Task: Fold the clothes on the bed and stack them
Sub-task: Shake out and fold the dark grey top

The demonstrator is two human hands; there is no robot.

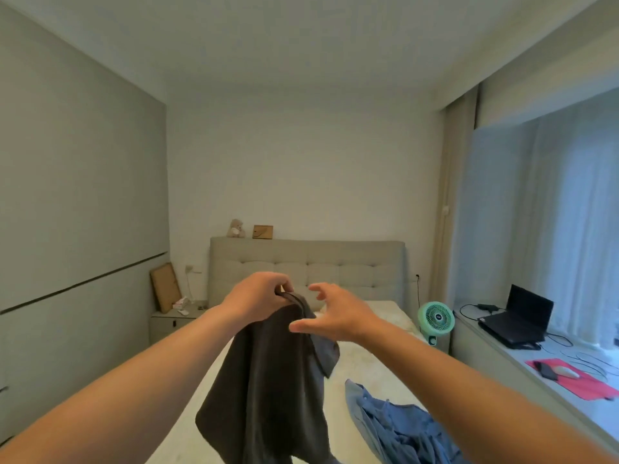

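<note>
- A person stood at the near end of a bed (371,360), both bare arms stretched forward over it.
- The left hand (258,296) pinched the top edge of a dark grey garment (268,390), fingers curled round the fabric.
- The garment hung in the air above the bed, its long axis running top to bottom, the held edge uppermost and the loose end pointing down toward the near edge of the view.
- The right hand (330,314) was just right of the held edge, fingers spread and slightly bent, holding nothing; its thumb lay against or just in front of the cloth, and I could not tell which.
- A blue denim piece (395,426) lay crumpled on the bed, near and right, apart from the hanging garment.
- A green fan (435,318) stood right of the bed.
- A laptop (517,318) sat open on the sill at far right.
- A padded headboard (306,267) closed the far end.
</note>
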